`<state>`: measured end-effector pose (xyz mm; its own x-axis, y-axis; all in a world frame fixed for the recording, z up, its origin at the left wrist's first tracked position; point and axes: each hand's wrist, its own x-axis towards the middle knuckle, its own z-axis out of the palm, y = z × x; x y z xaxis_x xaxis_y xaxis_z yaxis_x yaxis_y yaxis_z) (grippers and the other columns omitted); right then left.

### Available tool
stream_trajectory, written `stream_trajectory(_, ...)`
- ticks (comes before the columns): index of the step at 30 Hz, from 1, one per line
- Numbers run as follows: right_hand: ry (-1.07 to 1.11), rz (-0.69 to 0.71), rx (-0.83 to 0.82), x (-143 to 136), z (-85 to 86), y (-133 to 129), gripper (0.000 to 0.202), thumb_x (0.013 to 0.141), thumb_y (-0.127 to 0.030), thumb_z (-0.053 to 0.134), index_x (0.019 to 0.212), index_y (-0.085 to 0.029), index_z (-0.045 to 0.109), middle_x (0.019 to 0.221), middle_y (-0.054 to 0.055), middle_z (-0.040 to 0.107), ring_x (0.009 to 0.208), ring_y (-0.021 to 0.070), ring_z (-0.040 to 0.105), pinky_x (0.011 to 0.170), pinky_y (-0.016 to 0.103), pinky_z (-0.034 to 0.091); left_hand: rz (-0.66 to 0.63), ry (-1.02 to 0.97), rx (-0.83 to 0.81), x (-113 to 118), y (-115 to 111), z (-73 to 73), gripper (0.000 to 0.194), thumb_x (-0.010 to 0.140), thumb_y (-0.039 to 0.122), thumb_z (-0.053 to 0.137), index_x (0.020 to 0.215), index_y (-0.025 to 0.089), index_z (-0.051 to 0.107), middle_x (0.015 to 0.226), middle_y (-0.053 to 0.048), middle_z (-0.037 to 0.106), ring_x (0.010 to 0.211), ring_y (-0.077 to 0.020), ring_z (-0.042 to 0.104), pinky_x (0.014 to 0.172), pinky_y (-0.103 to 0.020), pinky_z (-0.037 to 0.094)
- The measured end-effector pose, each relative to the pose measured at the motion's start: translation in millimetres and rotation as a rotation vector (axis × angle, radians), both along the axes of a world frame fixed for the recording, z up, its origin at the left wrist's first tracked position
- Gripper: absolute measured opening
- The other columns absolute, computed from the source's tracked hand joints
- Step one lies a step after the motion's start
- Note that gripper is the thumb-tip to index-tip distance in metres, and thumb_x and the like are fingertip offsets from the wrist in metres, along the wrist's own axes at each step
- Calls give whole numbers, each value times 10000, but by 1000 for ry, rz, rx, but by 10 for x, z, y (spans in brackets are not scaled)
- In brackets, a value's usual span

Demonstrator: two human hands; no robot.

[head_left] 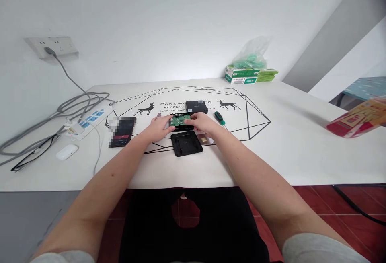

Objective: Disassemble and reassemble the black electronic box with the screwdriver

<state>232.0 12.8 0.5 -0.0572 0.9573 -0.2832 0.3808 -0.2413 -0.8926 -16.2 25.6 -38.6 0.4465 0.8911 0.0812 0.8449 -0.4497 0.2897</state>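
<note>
A green circuit board (180, 120) sits in a black plastic housing, with my hands at its two sides. My left hand (161, 128) grips the left edge, thumb at the near corner. From the right, my right hand (201, 122) holds the other side, its thumb on top of the board. Just in front lies a black plastic cover (187, 144), inner side up. Behind the board is a flat black box-like device (196, 106) with a small label. A screwdriver (220, 118) with a green and black handle rests to the right of my right hand.
At the left are a phone (126, 131), a white earbud case (66, 152), glasses (35, 153) and a power strip (90, 121) with grey cables. Small boxes (243, 74) with a plastic bag stand by the wall. A red and yellow package (357, 118) lies at the right.
</note>
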Motion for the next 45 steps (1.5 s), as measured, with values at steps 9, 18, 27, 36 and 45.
stream_trajectory(9, -41, 111, 40, 29, 1, 36, 84, 903, -91, 761, 941, -154, 719, 672, -52, 514, 619, 105, 455, 554, 209, 371, 3, 19, 7, 3, -8, 4, 705, 1075, 522, 479, 1701, 199, 435, 1715, -169, 546, 1610, -377, 480, 1345, -568, 296)
stream_trajectory(18, -103, 107, 71, 68, -51, 73, 143, 948, -100, 727, 1077, -151, 761, 811, -4, 633, 673, 123, 528, 667, 244, 503, 7, -2, -2, 15, -23, 22, 686, 1073, 518, 475, 1687, 211, 464, 1705, -161, 557, 1631, -393, 452, 1359, -581, 278)
stream_trajectory(27, -183, 109, 67, 89, 2, 51, 412, 963, -149, 765, 1373, -113, 743, 884, 37, 715, 643, 127, 528, 622, 257, 485, 5, 2, -12, 15, -33, 38, 676, 1074, 528, 464, 1664, 200, 492, 1680, -158, 582, 1635, -390, 436, 1350, -573, 306)
stream_trajectory(36, -235, 126, 61, 124, -18, 105, 535, 969, -248, 795, 1478, -120, 691, 1073, 102, 760, 598, 101, 495, 530, 243, 439, -13, -6, 2, -1, -24, 27, 622, 1079, 508, 462, 1634, 235, 529, 1660, -131, 606, 1592, -362, 495, 1356, -574, 310)
stream_trajectory(45, -366, 165, 128, 133, -6, 107, 612, 948, -297, 854, 1501, -130, 654, 1250, 135, 774, 829, 160, 651, 726, 261, 499, -24, 18, 6, 0, -15, 6, 593, 1084, 523, 427, 1578, 231, 577, 1702, -132, 565, 1616, -339, 463, 1342, -591, 327)
